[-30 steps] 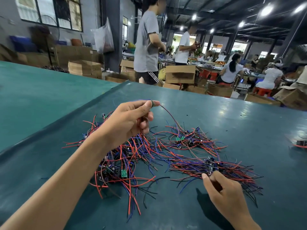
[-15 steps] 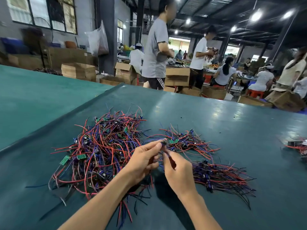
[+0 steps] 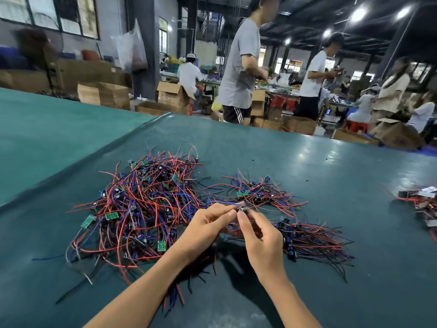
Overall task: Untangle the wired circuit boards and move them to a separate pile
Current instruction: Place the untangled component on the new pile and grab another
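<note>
One wired board point(image 3: 242, 208) is held over the gap between tangled pile point(image 3: 146, 209) and sorted pile point(image 3: 314, 242), pinched at the fingertips by left hand point(image 3: 208, 230) and right hand point(image 3: 262, 240) together. A second ago the right was down at the sorted pile — now both work this one piece free (my read). Fingers hide most of it — can't trace its wires.

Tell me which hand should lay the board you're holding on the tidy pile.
Right, probably. The right hand pinches the board and sits next to the tidy pile, while the left hand, also pinching it, is on the tangled heap side and would have to cross over.
</note>
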A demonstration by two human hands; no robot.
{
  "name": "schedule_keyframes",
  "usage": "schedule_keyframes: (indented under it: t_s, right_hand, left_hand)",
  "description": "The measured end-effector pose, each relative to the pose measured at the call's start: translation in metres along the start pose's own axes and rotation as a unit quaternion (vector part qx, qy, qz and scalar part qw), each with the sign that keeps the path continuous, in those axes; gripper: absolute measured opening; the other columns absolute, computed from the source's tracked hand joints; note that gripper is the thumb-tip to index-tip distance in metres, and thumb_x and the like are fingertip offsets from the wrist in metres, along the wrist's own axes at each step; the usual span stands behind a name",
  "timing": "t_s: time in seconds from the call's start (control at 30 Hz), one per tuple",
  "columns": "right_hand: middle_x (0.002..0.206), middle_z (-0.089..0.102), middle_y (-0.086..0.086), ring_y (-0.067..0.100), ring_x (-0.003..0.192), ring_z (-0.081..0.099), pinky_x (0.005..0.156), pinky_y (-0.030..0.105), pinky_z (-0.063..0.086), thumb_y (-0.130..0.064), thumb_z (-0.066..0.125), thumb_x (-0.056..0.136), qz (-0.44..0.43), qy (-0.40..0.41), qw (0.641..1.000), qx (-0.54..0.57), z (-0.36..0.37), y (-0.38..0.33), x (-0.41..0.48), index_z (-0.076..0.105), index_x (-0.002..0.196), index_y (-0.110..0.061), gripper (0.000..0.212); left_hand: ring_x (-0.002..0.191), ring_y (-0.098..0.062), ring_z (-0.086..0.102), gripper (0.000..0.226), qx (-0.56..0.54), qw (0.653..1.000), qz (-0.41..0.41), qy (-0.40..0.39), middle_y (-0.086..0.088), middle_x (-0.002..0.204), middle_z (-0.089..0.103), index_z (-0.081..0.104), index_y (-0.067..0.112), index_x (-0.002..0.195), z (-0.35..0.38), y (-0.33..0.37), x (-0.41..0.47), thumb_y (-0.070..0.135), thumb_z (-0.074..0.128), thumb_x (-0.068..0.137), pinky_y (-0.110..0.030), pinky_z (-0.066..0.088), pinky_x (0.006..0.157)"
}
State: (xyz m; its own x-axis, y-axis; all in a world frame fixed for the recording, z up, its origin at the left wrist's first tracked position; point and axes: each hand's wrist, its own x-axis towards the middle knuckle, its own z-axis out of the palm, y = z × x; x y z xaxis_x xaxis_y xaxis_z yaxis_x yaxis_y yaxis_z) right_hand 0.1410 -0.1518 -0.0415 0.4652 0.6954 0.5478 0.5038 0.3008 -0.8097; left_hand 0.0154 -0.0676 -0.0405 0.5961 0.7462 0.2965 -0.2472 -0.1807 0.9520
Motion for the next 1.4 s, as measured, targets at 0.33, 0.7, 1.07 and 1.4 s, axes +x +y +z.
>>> schedule_keyframes:
  t_s: [0.33, 0.7, 1.07, 1.4]
  right_hand:
    - [0.089, 0.075, 0.005, 0.014, 0.071, 0.064, 0.047, 0.031, 0.050, -0.006, 0.067, 0.093, 0.118, 0.024, 0.969, 0.216, -0.001, -0.009, 0.007, 0.075, 0.097, -0.016, 0.014]
    - [0.092, 0.074, 0.001, 0.012, 0.071, 0.061, 0.058, 0.022, 0.050, -0.009, 0.070, 0.092, 0.089, -0.036, 0.982, 0.160, 0.001, -0.004, 0.006, 0.079, 0.106, -0.024, 0.023]
    - [0.052, 0.046, 0.006, 0.019, 0.045, 0.036, 0.043, 0.025, 0.028, -0.021, 0.065, 0.076, 0.150, -0.085, 0.970, 0.170, 0.000, 0.000, 0.008, 0.077, 0.081, -0.018, 0.013]
    - [0.054, 0.050, 0.008, 0.018, 0.045, 0.042, 0.045, 0.025, 0.038, -0.014, 0.068, 0.071, 0.215, -0.182, 0.936, 0.209, 0.000, -0.005, 0.005, 0.071, 0.072, -0.011, 0.004]
  left_hand:
    - [0.054, 0.003, 0.045, 0.030, -0.020, 0.998, 0.026, 0.053, 0.017, 0.065, 0.055, 0.076, 0.014, 0.116, 0.000, -0.001, 0.003, 0.030, 0.066, 0.093, -0.007, 0.035, 0.055]
    - [0.055, -0.016, 0.041, 0.026, -0.003, 0.998, 0.019, 0.064, -0.002, 0.064, 0.046, 0.078, 0.022, 0.113, -0.003, -0.003, 0.006, 0.032, 0.064, 0.094, -0.018, 0.037, 0.053]
    - [0.056, -0.014, 0.017, 0.034, -0.043, 0.992, -0.083, -0.087, 0.004, 0.061, 0.026, 0.075, 0.020, 0.117, -0.004, 0.001, 0.003, 0.044, 0.066, 0.095, -0.029, 0.014, 0.055]
    - [0.052, -0.007, 0.025, 0.030, -0.107, 0.981, -0.126, -0.100, -0.002, 0.070, 0.040, 0.070, 0.014, 0.095, -0.008, 0.003, 0.004, 0.039, 0.079, 0.082, -0.016, 0.022, 0.044]
